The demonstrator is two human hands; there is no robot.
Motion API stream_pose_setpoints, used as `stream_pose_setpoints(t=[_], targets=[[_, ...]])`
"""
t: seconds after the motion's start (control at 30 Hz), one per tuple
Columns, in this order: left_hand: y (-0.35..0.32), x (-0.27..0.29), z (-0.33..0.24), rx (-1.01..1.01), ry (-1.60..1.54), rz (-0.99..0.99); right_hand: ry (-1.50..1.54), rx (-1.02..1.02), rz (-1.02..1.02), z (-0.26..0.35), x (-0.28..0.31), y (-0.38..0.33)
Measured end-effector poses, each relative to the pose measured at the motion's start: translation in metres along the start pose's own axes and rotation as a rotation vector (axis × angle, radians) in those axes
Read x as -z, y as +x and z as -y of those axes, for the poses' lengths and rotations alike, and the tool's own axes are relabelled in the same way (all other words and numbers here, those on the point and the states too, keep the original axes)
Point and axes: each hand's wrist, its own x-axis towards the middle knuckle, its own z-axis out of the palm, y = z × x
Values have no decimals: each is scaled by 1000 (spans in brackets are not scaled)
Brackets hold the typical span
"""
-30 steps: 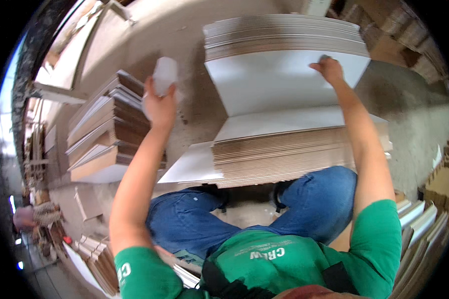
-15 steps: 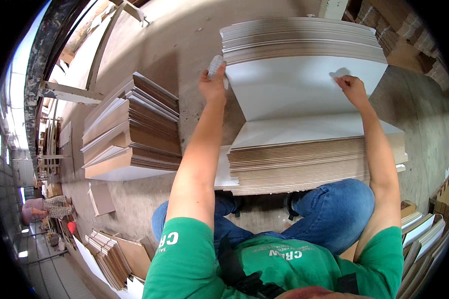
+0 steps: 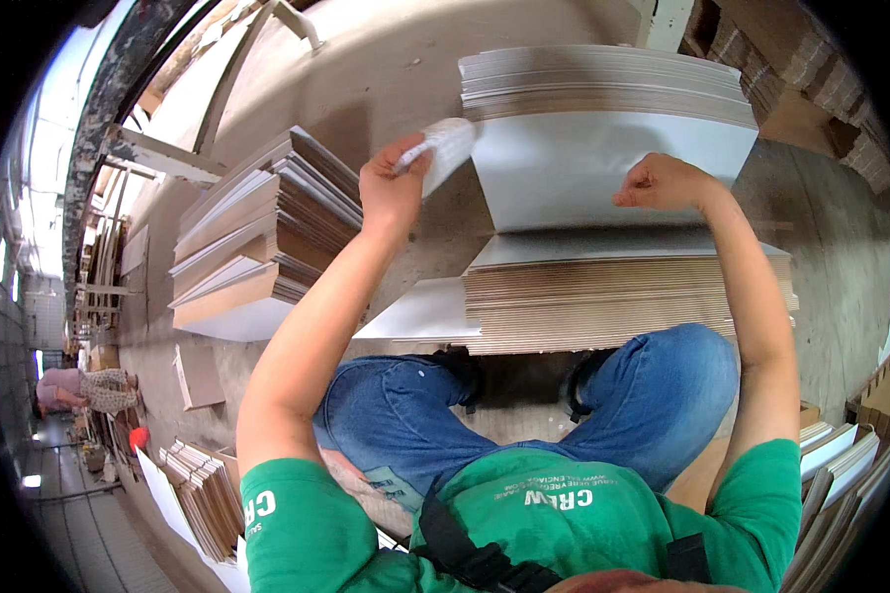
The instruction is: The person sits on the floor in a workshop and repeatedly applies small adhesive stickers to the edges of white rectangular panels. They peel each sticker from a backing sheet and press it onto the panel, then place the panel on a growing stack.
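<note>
White-faced brown cardboard sheets [image 3: 544,178] lie stacked beyond the white-lettered green T-shirt [image 3: 564,534], right of 1 fanned cardboard pile [image 3: 229,235], left hand [image 3: 394,183] pinching a curved white piece [image 3: 452,148], right hand [image 3: 667,183] curled, contents unclear.

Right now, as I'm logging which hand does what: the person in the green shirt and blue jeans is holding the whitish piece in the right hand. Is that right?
Not quite: the head view shows the whitish piece in the left hand, not the right hand. The green shirt and blue jeans are as you said.
</note>
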Motion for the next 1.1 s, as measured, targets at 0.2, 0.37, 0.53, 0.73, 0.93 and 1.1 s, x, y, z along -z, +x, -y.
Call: stream_pose_setpoints(t=[0.2,0.37,0.53,0.73,0.93,1.1], targets=[[-84,5,-70,-33,-280,240,810,339,-180,95,-4,-40],[-101,3,-81,-51,-254,338,1115,393,-76,120,-15,-55],[-99,9,-85,-19,-205,402,1139,381,-188,118,-21,-65],[-91,14,-80,6,-284,423,1159,411,-337,115,-23,-68],[-92,16,-78,-94,-139,414,1187,336,-310,114,-23,-67],[-90,15,-79,-43,-212,453,1172,335,-292,112,-23,-68]])
